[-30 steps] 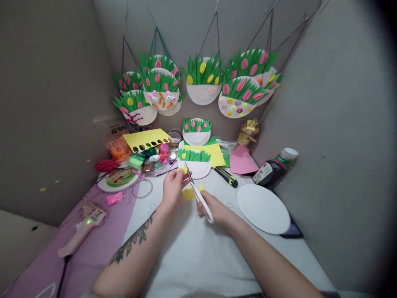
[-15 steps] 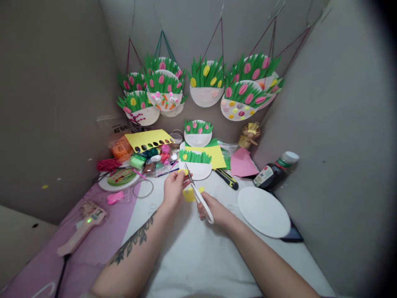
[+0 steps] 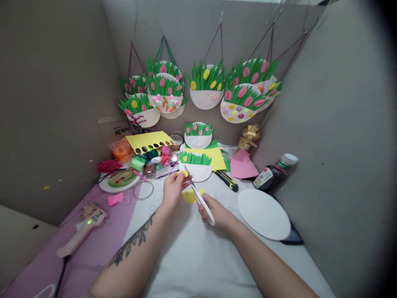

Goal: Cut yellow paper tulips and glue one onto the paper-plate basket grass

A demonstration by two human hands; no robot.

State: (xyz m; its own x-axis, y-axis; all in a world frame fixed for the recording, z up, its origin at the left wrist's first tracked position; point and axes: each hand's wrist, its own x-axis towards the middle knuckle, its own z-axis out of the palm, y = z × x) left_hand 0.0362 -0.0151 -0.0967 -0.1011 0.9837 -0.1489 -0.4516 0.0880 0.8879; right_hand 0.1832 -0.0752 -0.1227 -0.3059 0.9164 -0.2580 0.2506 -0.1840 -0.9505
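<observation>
My left hand pinches a small piece of yellow paper between thumb and fingers. White-handled scissors are gripped in my right hand, their blades pointing up and left beside the yellow piece. Whether the blades touch the paper is hard to tell. Several yellow paper scraps lie on the table between my hands. Just beyond the blade tips lies a cut paper plate with green paper grass and one yellow flower. A second plate with grass and pink flowers stands behind it.
Decorated plate baskets hang on the back wall. To the left are a yellow sheet with holes, clay packs and a pink glue gun. A box cutter, pink paper, a dark bottle and a white oval plate lie right.
The view has tilted up slightly, so the scene sits a little lower. My hands keep nearly the same pose, with the scissors still beside the yellow paper.
</observation>
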